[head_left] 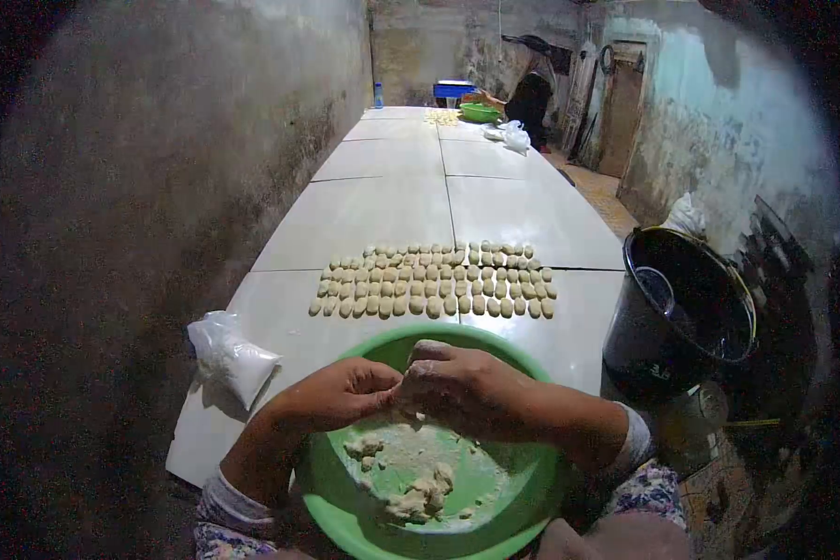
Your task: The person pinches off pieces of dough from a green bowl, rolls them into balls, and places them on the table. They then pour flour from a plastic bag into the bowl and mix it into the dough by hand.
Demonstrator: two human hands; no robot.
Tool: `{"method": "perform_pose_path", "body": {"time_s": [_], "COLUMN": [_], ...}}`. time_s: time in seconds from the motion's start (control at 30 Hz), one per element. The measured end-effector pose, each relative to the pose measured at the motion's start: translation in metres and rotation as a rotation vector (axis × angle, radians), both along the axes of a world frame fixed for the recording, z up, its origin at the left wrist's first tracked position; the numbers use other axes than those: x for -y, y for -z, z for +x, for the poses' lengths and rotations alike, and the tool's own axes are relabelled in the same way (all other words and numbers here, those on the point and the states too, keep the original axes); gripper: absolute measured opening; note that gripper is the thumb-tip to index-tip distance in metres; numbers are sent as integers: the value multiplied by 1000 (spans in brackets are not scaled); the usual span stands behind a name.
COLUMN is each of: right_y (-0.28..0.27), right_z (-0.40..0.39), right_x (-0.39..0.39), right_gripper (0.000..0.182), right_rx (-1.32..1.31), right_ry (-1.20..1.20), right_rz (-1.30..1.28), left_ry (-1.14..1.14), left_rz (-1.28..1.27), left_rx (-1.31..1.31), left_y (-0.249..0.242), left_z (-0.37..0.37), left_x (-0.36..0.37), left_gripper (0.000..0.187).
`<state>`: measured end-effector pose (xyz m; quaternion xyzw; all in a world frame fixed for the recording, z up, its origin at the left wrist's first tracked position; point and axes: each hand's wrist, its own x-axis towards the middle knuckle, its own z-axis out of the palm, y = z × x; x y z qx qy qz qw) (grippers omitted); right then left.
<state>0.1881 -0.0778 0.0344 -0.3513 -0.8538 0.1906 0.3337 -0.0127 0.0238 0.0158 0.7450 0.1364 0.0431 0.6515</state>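
Bowl (331, 504) closest, I'm curling left hand (345, 387) and right hand (462, 381) low, limiting mess; can't tell what they're pinching, tbh.

Pieces (416, 305) lie behind basin (331, 509) (farther, apparently a box (453, 91)).

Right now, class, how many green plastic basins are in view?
2. One green plastic basin is at the near end of the white tiled table; another green basin is on its far end, near a person.
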Motion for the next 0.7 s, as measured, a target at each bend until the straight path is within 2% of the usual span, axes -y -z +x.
{"method": "perform_pose_path", "body": {"time_s": [0.07,0.17,0.27,0.33,0.37,0.47,0.53,0.57,0.63,0.7], "right_y": [0,-1,-5,-14,-14,-13,-13,-14,-16,-14], "right_z": [0,1,-1,-5,-5,-5,-3,-1,0,0], "right_x": [-1,0,3,8,9,10,11,11,10,10], "right_gripper": [22,23,26,26,26,25,27,27,22,22], "right_rx": [73,153,268,268,267,369,439,439,526,522], "right_ry": [-7,42,82,88,87,133,147,148,119,146], "right_rz": [75,-34,67,76,76,48,132,132,313,345], "left_ry": [-16,-26,-99,-89,-62,-6,79,84,47,69], "left_rz": [17,34,1,-169,-80,-51,-113,-76,27,59], "left_rx": [36,31,-6,51,36,50,96,92,96,132], "left_y": [-1,6,8,11,9,8,2,-1,-3,-3], "left_z": [0,-1,1,2,2,2,3,3,6,7], "left_x": [0,-6,-7,-7,-7,-5,1,4,13,17], "left_gripper": [31,30,28,27,25,26,28,28,27,25]}}
